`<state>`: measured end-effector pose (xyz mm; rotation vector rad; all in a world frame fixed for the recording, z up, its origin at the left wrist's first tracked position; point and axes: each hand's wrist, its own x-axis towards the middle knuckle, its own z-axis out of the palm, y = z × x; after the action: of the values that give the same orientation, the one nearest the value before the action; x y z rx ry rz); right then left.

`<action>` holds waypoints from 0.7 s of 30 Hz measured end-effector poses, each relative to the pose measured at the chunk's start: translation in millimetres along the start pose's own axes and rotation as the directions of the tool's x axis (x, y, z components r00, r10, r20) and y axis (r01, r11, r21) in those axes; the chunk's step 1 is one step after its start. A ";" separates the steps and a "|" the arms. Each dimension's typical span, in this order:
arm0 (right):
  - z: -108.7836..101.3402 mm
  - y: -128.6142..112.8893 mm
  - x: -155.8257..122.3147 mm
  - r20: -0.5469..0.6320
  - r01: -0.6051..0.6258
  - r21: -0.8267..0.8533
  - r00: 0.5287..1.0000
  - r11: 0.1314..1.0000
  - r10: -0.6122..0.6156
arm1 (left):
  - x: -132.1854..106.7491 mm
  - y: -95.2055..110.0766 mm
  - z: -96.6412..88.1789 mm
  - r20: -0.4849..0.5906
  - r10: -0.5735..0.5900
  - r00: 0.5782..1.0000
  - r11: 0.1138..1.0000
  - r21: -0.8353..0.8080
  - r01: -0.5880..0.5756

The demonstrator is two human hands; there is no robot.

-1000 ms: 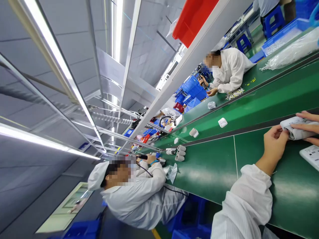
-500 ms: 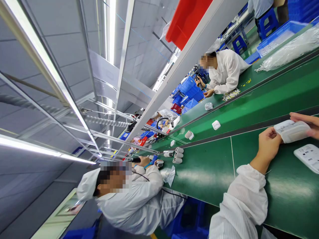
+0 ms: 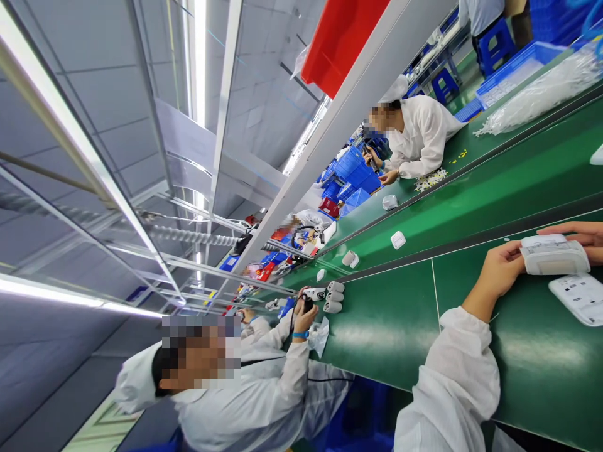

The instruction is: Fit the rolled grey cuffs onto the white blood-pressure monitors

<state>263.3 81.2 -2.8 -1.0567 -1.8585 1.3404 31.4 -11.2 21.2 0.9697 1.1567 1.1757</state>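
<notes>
My left hand [image 3: 500, 269] is closed on the left end of a white, wrapped, block-shaped device [image 3: 553, 254] held just above the green bench mat [image 3: 391, 320]. My right hand [image 3: 577, 237] reaches in from the right edge, its fingers along the device's far side; most of that hand is cut off. A flat white unit with printed markings [image 3: 577, 298] lies on the mat just below the held device.
A co-worker in white [image 3: 245, 383] sits to my left, one hand by a few white cylindrical parts [image 3: 333, 296]. Small white plug-like parts [image 3: 398, 239] ride the green conveyor belt. Another person [image 3: 414, 138] works across it. Blue crates [image 3: 353, 166] and a red bin [image 3: 342, 37] stand beyond.
The held device has turned from a crumpled-looking wrap to show its flat labelled face. The view has drifted left. The co-worker to my left has sunk lower and raised a hand to the cylindrical parts.
</notes>
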 end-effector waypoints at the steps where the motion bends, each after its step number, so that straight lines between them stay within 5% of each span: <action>1: -0.7 -1.3 0.9 0.112 -0.076 0.094 0.992 0.993 0.065 | 1.0 -0.7 -2.1 0.022 0.007 1.000 1.000 -0.002 -0.007; 3: -0.2 -7.2 1.0 0.265 -0.209 0.195 0.952 0.958 0.153 | 1.8 -0.6 -6.0 0.068 0.012 0.998 1.000 -0.009 -0.011; 9: 15.3 -35.4 -6.2 0.228 -0.141 0.255 0.970 0.956 0.083 | -2.1 9.4 -10.6 0.090 0.066 0.994 0.994 0.081 -0.073; 16: 24.4 -33.8 -3.9 0.242 -0.144 0.408 0.969 0.902 0.045 | -0.3 7.0 -9.2 0.050 0.046 0.998 0.994 0.095 -0.051; 21: 27.1 -30.9 -5.3 0.177 -0.201 0.579 0.977 0.790 0.120 | 7.2 -5.5 -8.1 -0.242 0.058 0.969 0.989 -0.122 -0.089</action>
<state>235.6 58.7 18.3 -0.8082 -1.2860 1.9655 24.5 -5.0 13.4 0.7915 1.2217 1.4406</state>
